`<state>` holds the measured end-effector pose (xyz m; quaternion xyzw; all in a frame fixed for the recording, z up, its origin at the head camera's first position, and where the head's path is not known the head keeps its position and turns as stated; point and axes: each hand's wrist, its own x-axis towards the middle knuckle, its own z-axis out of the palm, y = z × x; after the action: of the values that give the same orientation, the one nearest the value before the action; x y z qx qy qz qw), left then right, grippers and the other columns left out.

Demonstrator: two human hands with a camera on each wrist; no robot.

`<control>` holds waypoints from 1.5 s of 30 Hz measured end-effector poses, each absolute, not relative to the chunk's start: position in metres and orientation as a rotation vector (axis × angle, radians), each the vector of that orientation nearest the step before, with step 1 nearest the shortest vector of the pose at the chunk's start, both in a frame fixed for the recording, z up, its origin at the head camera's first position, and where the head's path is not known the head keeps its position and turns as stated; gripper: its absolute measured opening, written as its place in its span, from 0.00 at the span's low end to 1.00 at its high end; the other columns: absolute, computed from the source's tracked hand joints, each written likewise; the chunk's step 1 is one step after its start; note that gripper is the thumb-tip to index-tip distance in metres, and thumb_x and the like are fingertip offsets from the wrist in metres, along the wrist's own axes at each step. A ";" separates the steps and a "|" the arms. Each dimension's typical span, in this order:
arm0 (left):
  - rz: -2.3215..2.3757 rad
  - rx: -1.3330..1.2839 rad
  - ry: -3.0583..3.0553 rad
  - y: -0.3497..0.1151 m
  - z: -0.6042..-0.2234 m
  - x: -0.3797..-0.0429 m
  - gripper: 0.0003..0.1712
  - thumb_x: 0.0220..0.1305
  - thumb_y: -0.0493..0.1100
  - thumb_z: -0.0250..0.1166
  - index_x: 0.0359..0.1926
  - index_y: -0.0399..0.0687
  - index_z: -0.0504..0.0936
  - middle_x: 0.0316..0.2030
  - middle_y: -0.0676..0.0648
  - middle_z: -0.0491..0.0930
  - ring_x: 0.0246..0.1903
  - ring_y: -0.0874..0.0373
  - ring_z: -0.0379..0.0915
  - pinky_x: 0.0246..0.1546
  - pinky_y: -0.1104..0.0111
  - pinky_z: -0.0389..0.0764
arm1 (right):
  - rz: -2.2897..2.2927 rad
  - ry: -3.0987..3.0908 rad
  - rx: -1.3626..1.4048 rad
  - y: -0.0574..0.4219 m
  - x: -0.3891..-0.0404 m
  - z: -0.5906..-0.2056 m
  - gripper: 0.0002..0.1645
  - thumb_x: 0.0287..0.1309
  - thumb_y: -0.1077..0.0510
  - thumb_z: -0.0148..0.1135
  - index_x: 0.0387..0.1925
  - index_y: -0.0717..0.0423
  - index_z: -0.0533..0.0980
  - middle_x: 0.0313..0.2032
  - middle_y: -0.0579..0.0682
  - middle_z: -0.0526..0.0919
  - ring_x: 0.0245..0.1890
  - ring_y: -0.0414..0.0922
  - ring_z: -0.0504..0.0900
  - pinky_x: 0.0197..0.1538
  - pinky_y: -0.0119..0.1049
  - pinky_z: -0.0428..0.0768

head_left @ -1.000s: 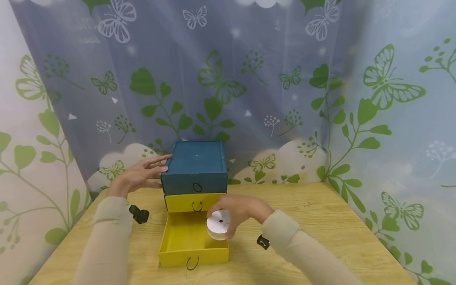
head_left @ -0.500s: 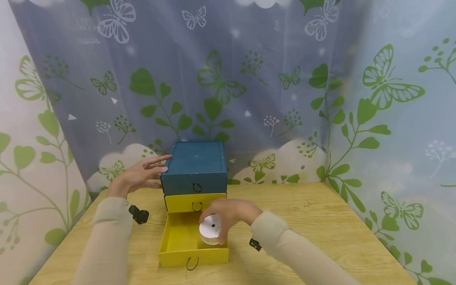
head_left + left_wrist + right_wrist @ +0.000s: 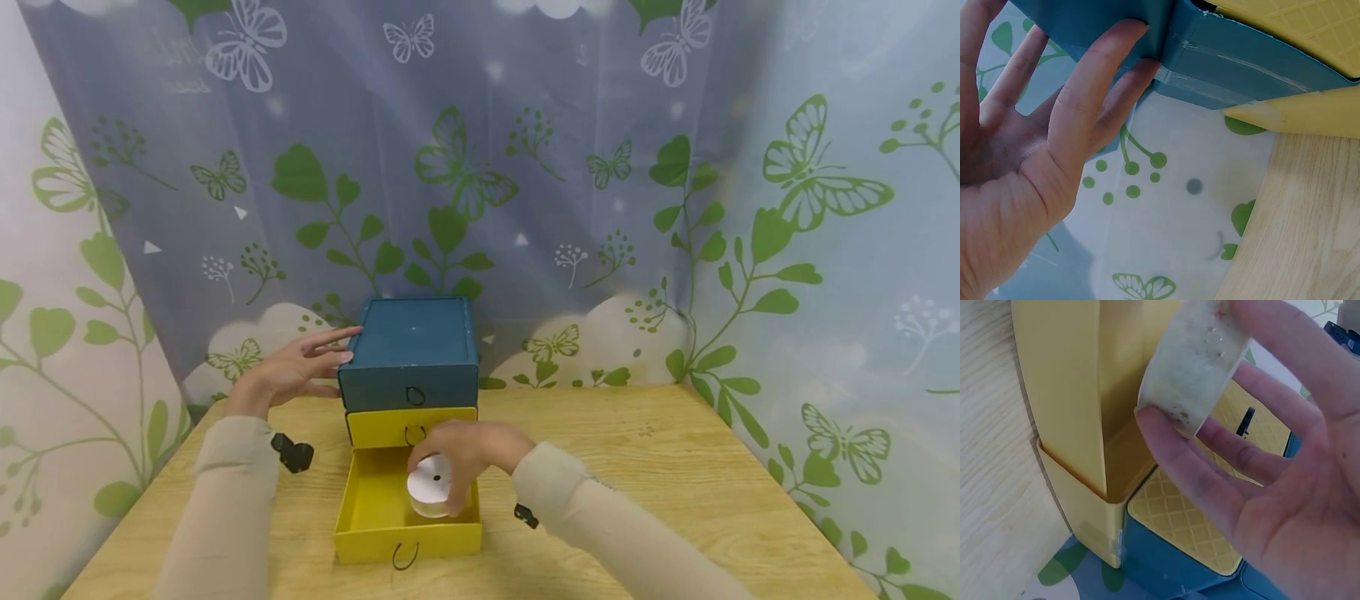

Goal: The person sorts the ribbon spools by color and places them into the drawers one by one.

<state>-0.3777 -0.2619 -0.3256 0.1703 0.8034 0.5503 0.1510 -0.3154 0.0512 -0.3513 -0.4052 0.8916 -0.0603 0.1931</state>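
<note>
My right hand [image 3: 474, 454] holds a white ribbon spool [image 3: 424, 490] by its rim, fingers on the far side and thumb nearer. The spool, flat and round with a small dark hole in its face, is over the pulled-out yellow bottom drawer [image 3: 367, 500]. In the right wrist view, the spool's pale, speckled edge [image 3: 1191, 362] shows between thumb and fingers. My left hand [image 3: 288, 373] rests with straight, spread fingers against the left side of the blue drawer box [image 3: 414, 333]. Two of its fingertips touch the blue wall in the left wrist view.
Above the open drawer is a yellow middle drawer [image 3: 375, 428] with a black loop handle, under the blue top drawer [image 3: 382, 390]. The stack stands on a wooden table [image 3: 637, 483]. A patterned curtain [image 3: 555, 250] hangs close behind it.
My right hand has moved left and slightly down, carrying the ribbon spool from the drawer's right side towards its middle. The left hand stays against the blue box.
</note>
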 end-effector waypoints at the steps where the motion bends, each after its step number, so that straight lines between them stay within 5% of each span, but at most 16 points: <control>1: 1.580 0.486 2.308 -0.262 -0.326 -0.378 0.42 0.77 0.53 0.60 0.83 0.61 0.50 0.83 0.36 0.37 0.78 0.25 0.43 0.68 0.41 0.75 | -0.164 2.504 -1.135 0.050 -0.315 -0.352 0.43 0.42 0.49 0.87 0.63 0.34 0.79 0.59 0.40 0.79 0.51 0.37 0.74 0.56 0.33 0.78; 37: 1.576 0.494 2.309 -0.261 -0.325 -0.377 0.42 0.77 0.53 0.60 0.84 0.60 0.50 0.83 0.35 0.37 0.78 0.25 0.43 0.69 0.39 0.73 | -0.106 2.565 -1.088 0.040 -0.318 -0.367 0.45 0.47 0.43 0.84 0.67 0.36 0.76 0.66 0.42 0.76 0.62 0.42 0.73 0.62 0.37 0.78; 45: 1.575 0.491 2.310 -0.260 -0.325 -0.377 0.43 0.77 0.54 0.60 0.84 0.60 0.50 0.83 0.35 0.37 0.78 0.25 0.45 0.69 0.39 0.72 | -0.139 2.552 -1.045 0.040 -0.315 -0.365 0.49 0.49 0.44 0.83 0.72 0.37 0.71 0.74 0.39 0.71 0.75 0.45 0.67 0.74 0.45 0.73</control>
<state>-0.3768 -0.2604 -0.3250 0.1710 0.8045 0.5485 0.1506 -0.3154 0.0402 -0.3652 -0.3717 0.9075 -0.0494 0.1892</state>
